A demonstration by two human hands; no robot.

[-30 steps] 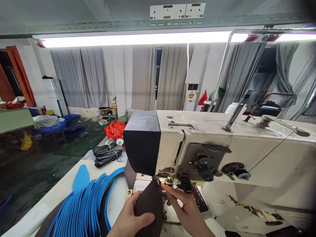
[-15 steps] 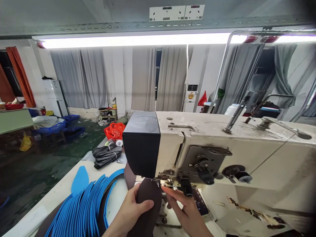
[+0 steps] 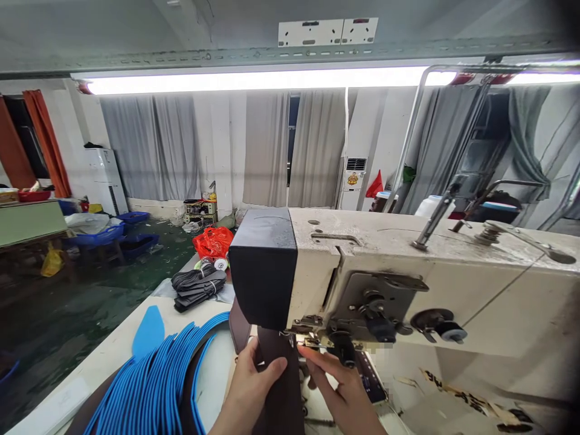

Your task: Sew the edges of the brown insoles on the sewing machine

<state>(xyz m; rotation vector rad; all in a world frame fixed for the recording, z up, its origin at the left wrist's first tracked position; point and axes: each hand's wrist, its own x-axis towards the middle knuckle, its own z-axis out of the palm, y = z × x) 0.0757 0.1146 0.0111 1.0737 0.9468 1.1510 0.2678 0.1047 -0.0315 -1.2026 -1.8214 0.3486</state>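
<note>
A dark brown flat piece (image 3: 283,383), perhaps leather or fabric, lies under the needle area of a cream sewing machine (image 3: 312,254). My left hand (image 3: 254,380) grips its left side, thumb on top and the other fingers partly hidden at the edge. My right hand (image 3: 342,386) is on the other side, index finger stretched toward the presser foot and its tip at the piece's right edge. The remaining fingers are bent and apart, with nothing visible between them. The machine head covers the far end of the piece.
Left of the machine lies a fanned stack of blue-edged pieces (image 3: 149,386) with a blue tab (image 3: 148,332). Behind are bundled dark strips (image 3: 199,287) and a red plastic bag (image 3: 212,241). A phone-like device (image 3: 372,377) lies under the machine arm.
The brown piece has turned and shifted: its rounded outline by the needle now looks straighter, and its near part lies further right. My left hand has moved slightly right with it.
</note>
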